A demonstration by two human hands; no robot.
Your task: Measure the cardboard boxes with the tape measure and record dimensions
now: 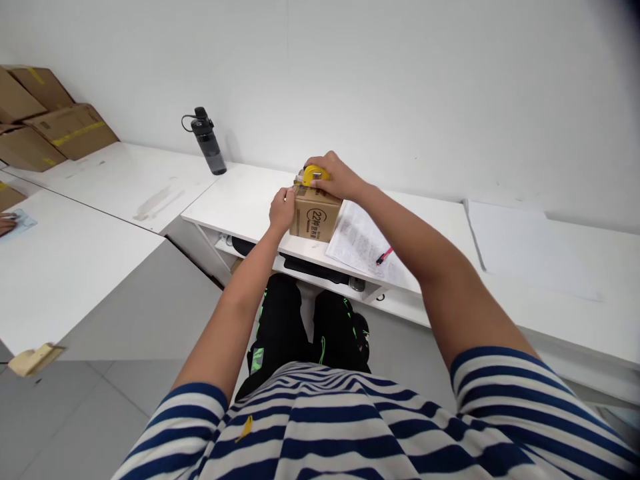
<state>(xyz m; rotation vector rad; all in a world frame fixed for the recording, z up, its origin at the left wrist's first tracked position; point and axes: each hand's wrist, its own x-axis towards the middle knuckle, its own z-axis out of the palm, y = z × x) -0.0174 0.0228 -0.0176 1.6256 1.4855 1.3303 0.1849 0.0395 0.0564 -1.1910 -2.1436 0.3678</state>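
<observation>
A small brown cardboard box (pixel 316 215) with dark printing stands on the white desk in front of me. My right hand (pixel 334 175) is closed around a yellow tape measure (pixel 315 175), held against the top of the box. A short stretch of blade seems to reach toward the box's left edge. My left hand (pixel 282 209) grips the left side of the box, its thumb near the top corner; the other fingers are partly hidden. Printed sheets (pixel 357 237) lie to the right of the box, with a red and black pen (pixel 385 256) on them.
A dark water bottle (pixel 209 141) stands by the wall at the back left. Several cardboard boxes (pixel 75 130) are stacked farther left. More white paper (pixel 515 240) lies on the right. Another person's hand (pixel 7 224) shows at the left edge. A shelf (pixel 340 287) runs under the desk.
</observation>
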